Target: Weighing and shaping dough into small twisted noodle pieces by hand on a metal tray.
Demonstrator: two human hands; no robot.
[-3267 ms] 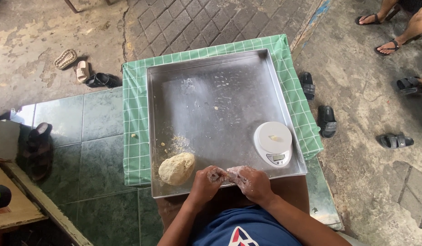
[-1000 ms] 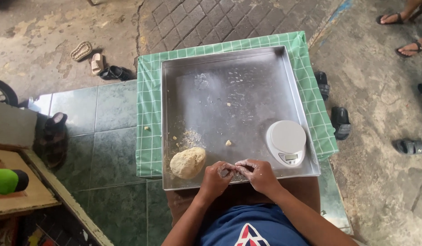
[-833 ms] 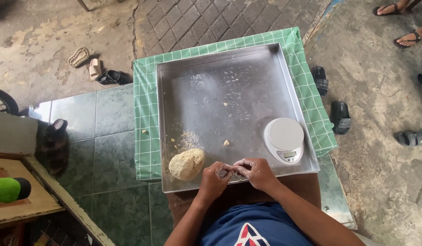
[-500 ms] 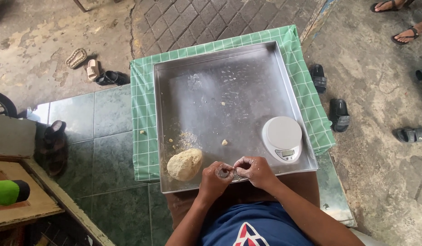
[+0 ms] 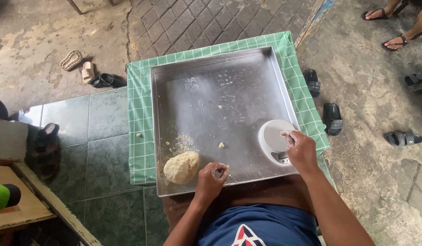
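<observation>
While the left hand (image 5: 212, 176) curls shut round a small dough bit, just right of the dough lump (image 5: 181, 167) on the steel tray (image 5: 211, 82), the right hand (image 5: 300, 149) rests fingers-down, loosely open, on the white kitchen scale (image 5: 273, 136).

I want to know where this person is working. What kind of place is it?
Probably an outdoor yard or porch by a house, used for making food. The ground is paving bricks and bare concrete, sandals lie about, and a metal tray holds a lump of dough and a kitchen scale.
</observation>
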